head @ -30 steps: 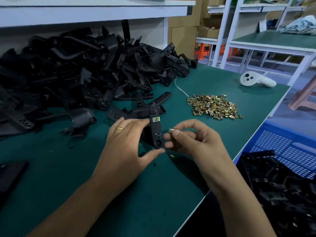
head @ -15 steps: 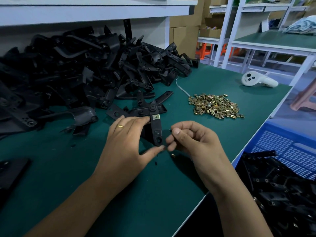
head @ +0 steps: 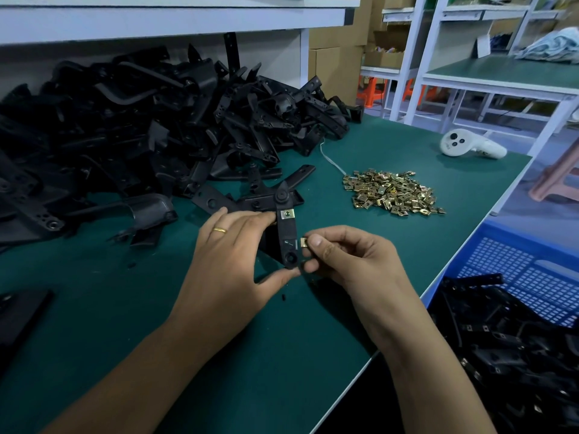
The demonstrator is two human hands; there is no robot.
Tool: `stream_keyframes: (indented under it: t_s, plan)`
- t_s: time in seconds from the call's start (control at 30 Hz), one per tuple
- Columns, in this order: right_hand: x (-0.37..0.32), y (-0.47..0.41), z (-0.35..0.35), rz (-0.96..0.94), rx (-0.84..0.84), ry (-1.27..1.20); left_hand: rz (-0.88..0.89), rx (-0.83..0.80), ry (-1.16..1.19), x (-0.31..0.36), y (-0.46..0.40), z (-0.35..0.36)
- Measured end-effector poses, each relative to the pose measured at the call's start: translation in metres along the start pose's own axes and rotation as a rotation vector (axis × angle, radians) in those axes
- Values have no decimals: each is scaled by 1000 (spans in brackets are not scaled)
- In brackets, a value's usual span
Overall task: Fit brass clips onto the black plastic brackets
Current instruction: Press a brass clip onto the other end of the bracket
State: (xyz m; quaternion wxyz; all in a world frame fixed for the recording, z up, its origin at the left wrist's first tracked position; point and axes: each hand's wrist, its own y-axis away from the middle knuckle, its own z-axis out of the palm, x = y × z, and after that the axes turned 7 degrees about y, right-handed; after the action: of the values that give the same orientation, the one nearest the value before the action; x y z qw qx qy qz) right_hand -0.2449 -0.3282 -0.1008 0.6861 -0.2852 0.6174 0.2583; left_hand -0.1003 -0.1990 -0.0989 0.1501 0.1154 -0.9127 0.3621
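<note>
Brass, thin and light, the clip (head: 303,242) is pinched in the right hand (head: 351,261) at centre frame, touching the bracket's (head: 287,238) edge. Left hand (head: 232,258) grips this stiff bracket; hold its sides. Loose clips (head: 393,193) heap upper right.

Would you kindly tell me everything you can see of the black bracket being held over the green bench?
The black bracket is a flat, matte plastic bar, held lengthwise away from the person. Its far end carries a round boss; just below sits a fitted brass clip. Near the close end are a recess and a round hole. The left hand grips it; the right hand pinches a second clip at its right edge.
</note>
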Motion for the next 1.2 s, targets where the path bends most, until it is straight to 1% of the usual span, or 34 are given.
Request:
stream_keyframes:
  t_s: [0.2, 0.47, 0.6, 0.7, 0.83, 0.93, 1.03, 1.1, 1.17, 1.2]
  plan:
    - [-1, 0, 2, -34, -27, 8, -12, -32, -20, -2, -1, 0]
    - [-5, 3, -2, -11, -35, 123, 20, -73, -66, -4, -2, 1]
    - [-6, 4, -5, -46, -60, 217, 70, -91, -44, -2, -1, 2]
    - [-5, 4, -6, -34, -87, 131, 54, -67, -7, -2, -1, 0]
    - [-6, 4, -11, 50, -194, -77, 24, -39, 74, 1, -2, -3]
    - [-5, 1, -9, 57, -169, -50, 54, -58, 91, 3, -1, -2]
    - [-5, 1, -6, 37, -140, -6, 31, -53, 91, 4, -2, -4]
    - [-7, 2, -6, 26, -128, -27, 39, -63, 79, 4, -2, -4]
    - [-11, 5, -4, 3, -112, -25, 66, -74, 86, 5, -2, -3]
    - [-13, 6, -2, -21, -83, 16, 74, -82, 90, 6, -2, -2]
